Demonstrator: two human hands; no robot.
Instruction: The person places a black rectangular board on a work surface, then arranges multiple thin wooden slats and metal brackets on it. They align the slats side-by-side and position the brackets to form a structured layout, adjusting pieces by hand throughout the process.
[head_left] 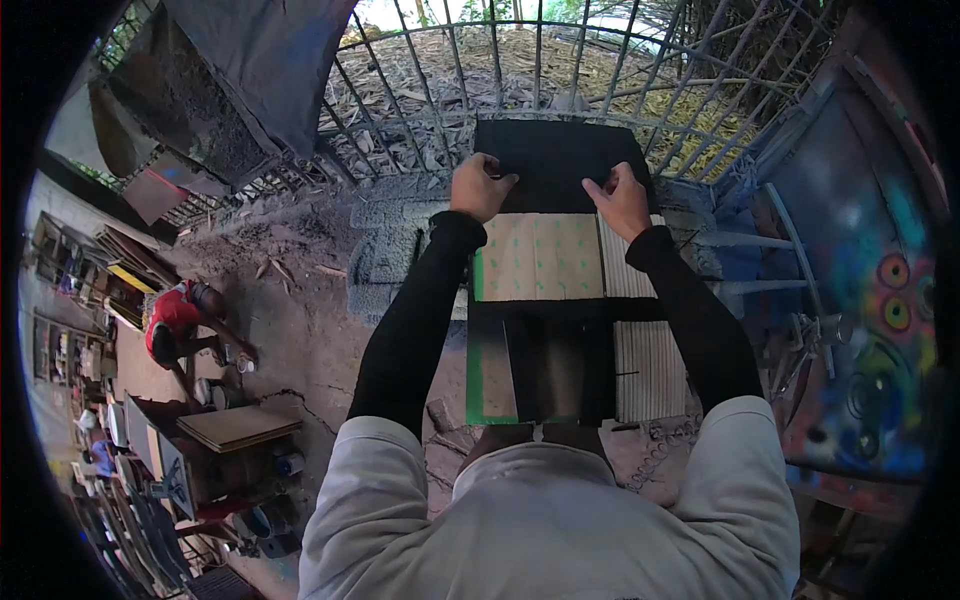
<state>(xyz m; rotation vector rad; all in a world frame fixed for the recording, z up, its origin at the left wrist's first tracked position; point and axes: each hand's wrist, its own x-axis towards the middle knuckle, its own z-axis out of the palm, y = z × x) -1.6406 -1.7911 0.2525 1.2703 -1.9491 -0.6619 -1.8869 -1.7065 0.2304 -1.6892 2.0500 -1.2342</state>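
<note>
Both my hands hold a black sheet (558, 160) by its near edge, out in front of me against a metal railing. My left hand (480, 187) pinches the sheet's left part, and my right hand (620, 200) pinches its right part. Just below the hands lies a tan cardboard panel with green dots and a green edge (540, 258). Beside it on the right is a ribbed pale board (625, 270). Nearer to me lies another dark sheet (560, 365) over a green-edged panel (485, 370) and a ribbed board (650, 370).
A curved metal railing (430, 110) runs across the far side, with dry straw beyond. A dark tarp (260, 60) hangs at upper left. A painted blue wall (870, 280) stands on the right. Far below at left, a person in red (175, 315) crouches among boards and cans.
</note>
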